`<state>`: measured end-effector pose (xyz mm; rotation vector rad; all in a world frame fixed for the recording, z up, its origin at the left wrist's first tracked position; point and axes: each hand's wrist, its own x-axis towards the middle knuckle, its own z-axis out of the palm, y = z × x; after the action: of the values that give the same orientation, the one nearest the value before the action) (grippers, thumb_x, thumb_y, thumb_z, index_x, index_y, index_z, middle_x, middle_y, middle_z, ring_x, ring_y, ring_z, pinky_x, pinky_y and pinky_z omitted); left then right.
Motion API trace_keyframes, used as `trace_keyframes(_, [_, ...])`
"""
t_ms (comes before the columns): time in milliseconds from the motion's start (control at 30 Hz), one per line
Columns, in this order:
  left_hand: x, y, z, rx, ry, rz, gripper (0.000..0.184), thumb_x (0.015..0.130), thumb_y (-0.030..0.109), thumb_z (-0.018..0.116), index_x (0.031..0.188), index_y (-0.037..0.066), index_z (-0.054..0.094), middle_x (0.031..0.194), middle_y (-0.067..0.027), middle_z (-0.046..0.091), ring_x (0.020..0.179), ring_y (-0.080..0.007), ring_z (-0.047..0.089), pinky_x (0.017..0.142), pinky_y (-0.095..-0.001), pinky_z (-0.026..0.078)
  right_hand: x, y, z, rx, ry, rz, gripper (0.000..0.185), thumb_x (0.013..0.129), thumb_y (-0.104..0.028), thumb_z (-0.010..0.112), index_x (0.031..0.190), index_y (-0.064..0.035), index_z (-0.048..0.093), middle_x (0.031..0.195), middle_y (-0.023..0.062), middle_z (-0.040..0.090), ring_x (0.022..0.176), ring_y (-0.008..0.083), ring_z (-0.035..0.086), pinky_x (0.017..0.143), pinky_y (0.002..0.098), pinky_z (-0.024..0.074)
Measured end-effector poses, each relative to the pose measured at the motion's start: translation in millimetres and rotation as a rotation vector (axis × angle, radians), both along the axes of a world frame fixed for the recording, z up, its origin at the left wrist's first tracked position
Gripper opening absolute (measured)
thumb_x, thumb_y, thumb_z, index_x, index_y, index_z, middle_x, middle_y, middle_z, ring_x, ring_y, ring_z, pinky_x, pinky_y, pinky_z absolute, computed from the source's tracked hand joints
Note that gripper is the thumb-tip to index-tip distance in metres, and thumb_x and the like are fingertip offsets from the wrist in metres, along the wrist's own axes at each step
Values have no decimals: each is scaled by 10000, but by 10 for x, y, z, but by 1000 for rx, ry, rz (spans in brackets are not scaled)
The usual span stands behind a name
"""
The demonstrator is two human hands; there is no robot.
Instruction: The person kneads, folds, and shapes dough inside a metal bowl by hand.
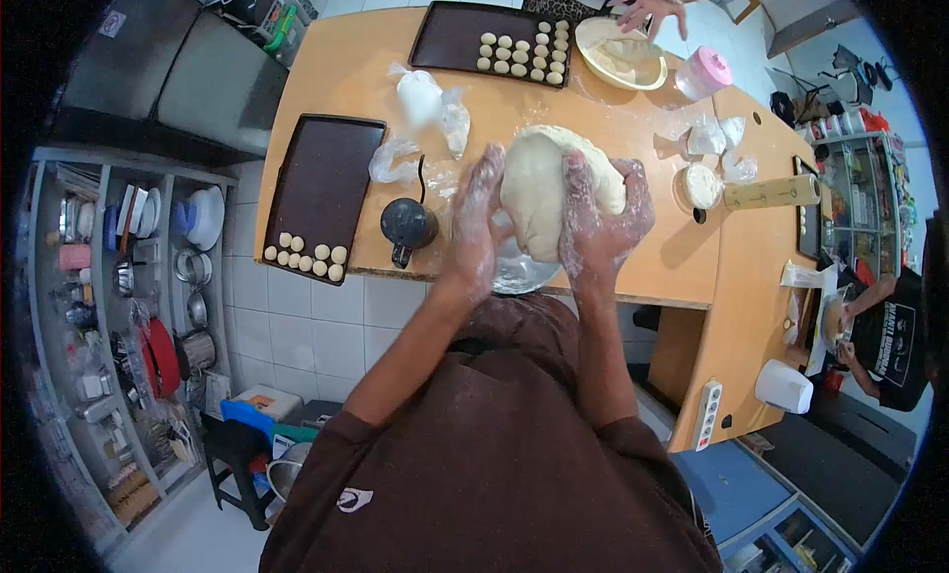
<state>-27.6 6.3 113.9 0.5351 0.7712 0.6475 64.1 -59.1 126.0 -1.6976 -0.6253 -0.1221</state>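
A large lump of pale dough [537, 192] is held up between both my hands over the near edge of the wooden table. My left hand [481, 212], dusted with flour, presses its left side. My right hand [605, 212], also floury, wraps its right side with the fingers curled against it. Below the dough, partly hidden by it and my hands, is a shiny metal bowl [524, 272]. Just left of my left hand stands a round black device [407, 227] with a thin upright cord or stick.
A dark tray [326, 177] with several dough balls lies left; another tray [465, 41] lies at the back. A person's hands [652, 7] are above a cream bowl [660, 77]. A pink-lidded jar [704, 74], a flour tub [700, 186], a patterned cylinder [773, 192] and a power strip [707, 415] are right.
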Motion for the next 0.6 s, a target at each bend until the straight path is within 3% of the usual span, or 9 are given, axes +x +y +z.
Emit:
trace_keyframes(100, [165, -225, -111, 254, -29, 97, 377, 971, 339, 624, 1200, 43, 578, 1092, -94, 644, 941, -159, 646, 861, -266, 512, -133, -7, -65, -8, -46, 2, 306, 816, -217, 810, 847, 25, 626, 711, 118, 648, 619, 160, 608, 576, 316, 492])
trace_keyframes(133, [165, -128, -230, 254, -83, 51, 341, 950, 263, 656, 1183, 25, 582, 1095, -98, 643, 931, -166, 650, 819, -277, 534, -128, 45, -76, 5, -55, 20, 302, 818, -216, 808, 845, 24, 627, 698, 112, 652, 601, 160, 606, 559, 318, 489])
trace_keyframes(233, [175, 42, -221, 70, -176, 6, 348, 919, 246, 691, 1163, 18, 592, 1061, -84, 654, 930, -158, 646, 754, -282, 549, -118, 85, -152, 24, -1, 37, 286, 817, -203, 806, 844, 22, 631, 664, 99, 642, 572, 153, 594, 530, 324, 481])
trace_keyframes(333, [133, 175, -212, 153, -90, -71, 323, 892, 233, 720, 1094, -4, 633, 975, -85, 670, 839, -160, 660, 708, -296, 559, -180, 52, -115, 43, 383, 45, 310, 898, -260, 734, 903, 28, 617, 777, 63, 633, 706, 112, 571, 633, 289, 481])
trace_keyframes(467, [160, 286, -327, 172, -30, -100, 307, 868, 203, 749, 1046, -31, 662, 926, -89, 684, 759, -160, 669, 673, -302, 562, -4, 20, -535, 148, 747, 204, 372, 936, -279, 693, 1082, 51, 602, 981, 89, 617, 885, 123, 569, 762, 279, 487])
trace_keyframes(567, [103, 340, -475, 178, -14, -95, 265, 851, 181, 770, 1000, -26, 694, 891, -83, 699, 738, -149, 670, 648, -298, 557, 45, -52, -608, 37, 795, 302, 395, 946, -356, 659, 1038, 28, 656, 950, 126, 633, 921, 164, 575, 808, 332, 482])
trace_keyframes(600, [65, 367, -511, 285, 63, -150, 262, 865, 198, 755, 997, -19, 692, 886, -84, 699, 736, -153, 670, 651, -301, 559, 46, -88, -586, 25, 711, 297, 414, 953, -373, 640, 1074, 23, 646, 978, 145, 636, 945, 190, 585, 827, 349, 484])
